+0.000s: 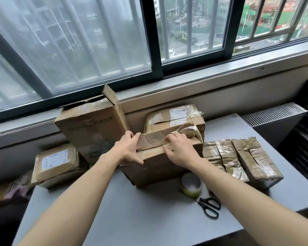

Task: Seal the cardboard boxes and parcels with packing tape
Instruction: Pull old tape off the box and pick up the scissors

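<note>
The centre box (158, 166), one plain brown cardboard carton with dented corners, stands in the middle of the grey table (132, 219), nearer the far edge. Its creased top flap (153, 141) lies folded down, with crumpled clear film at its right end. The left hand (128, 150) clamps the box's upper left corner, fingers curled over the flap's end and thumb spread on the front face. The right hand (180, 150) holds the flap down, its fingers bent onto the cardboard and its thumb laid along the front top edge.

One tape roll (191, 185), a squat ring of clear tape, lies just beside the box's near right corner. One pair of black-handled scissors (209, 206) lies near it, towards the table's right edge.

Six more parcels share the table. Three wrapped parcels (229, 157), oblong and glossy with wrinkled tape, lie side by side at the right edge, touching one another. One taped box (174, 118) with white labels sits behind the centre box at the far edge. One tall box (92, 128), with a flap sticking up, stands at the far left. One flat labelled box (57, 162) overhangs the left edge. A blurred parcel (16, 190) shows beyond that edge.
</note>
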Demonstrator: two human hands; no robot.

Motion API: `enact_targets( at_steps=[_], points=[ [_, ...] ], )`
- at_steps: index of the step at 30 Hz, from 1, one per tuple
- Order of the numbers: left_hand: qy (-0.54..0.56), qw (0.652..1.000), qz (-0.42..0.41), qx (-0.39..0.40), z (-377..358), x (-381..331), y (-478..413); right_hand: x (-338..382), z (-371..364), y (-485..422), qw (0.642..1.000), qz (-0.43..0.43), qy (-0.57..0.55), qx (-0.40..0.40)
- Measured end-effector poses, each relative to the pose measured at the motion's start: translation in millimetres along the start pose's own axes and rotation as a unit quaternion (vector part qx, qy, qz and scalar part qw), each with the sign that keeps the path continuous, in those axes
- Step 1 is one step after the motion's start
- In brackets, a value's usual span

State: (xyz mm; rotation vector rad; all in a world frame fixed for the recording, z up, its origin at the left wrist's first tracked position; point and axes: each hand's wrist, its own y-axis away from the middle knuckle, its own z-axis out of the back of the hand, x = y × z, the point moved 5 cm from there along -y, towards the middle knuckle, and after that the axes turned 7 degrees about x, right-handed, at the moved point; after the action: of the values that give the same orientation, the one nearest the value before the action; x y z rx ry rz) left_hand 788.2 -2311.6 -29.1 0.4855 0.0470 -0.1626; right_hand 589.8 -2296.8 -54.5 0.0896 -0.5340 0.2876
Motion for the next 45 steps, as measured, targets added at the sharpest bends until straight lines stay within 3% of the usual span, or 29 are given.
enact_targets(
  at_steps=[8,12,14,18,21,26,30,33,39,42,45],
  points=[
    [0.041,0.997,0.066,-0.016,-24.2,77.2,61.1,53.4,-18.4,1.3,0.991,0.078,-0.054,-0.089],
    [0.065,0.996,0.068,-0.001,-36.4,110.8,92.4,85.2,-26.8,9.1,0.986,0.100,-0.029,-0.126],
    [0.076,0.995,0.064,0.006,-43.1,122.6,103.9,99.2,-36.0,12.2,0.989,0.087,0.011,-0.115],
    [0.079,0.996,0.047,0.019,-56.9,134.4,117.3,105.1,-51.6,17.8,0.988,-0.022,0.152,-0.006],
    [0.072,0.997,0.034,0.016,-62.9,135.7,119.7,99.6,-44.5,23.8,0.981,-0.025,0.193,-0.011],
    [0.078,0.997,0.015,0.004,-71.9,137.5,123.2,90.8,-33.5,42.4,0.995,-0.029,0.064,-0.077],
    [0.117,0.993,0.010,-0.012,-72.4,134.1,125.1,75.7,-19.2,51.8,0.980,-0.124,-0.074,-0.138],
    [0.104,0.993,0.030,-0.043,-72.1,128.9,120.3,81.4,-17.4,59.0,0.985,-0.098,-0.061,-0.130],
    [0.100,0.991,0.074,-0.042,-70.7,120.1,114.0,73.6,-12.2,61.6,0.977,-0.087,-0.139,-0.138],
    [0.106,0.989,0.092,-0.038,-67.4,111.3,110.8,52.3,-5.8,55.4,0.954,-0.133,-0.215,-0.163],
    [0.115,0.987,0.110,-0.031,-64.6,100.3,105.9,11.3,-10.3,42.3,0.893,-0.231,-0.344,-0.178]
  ],
)
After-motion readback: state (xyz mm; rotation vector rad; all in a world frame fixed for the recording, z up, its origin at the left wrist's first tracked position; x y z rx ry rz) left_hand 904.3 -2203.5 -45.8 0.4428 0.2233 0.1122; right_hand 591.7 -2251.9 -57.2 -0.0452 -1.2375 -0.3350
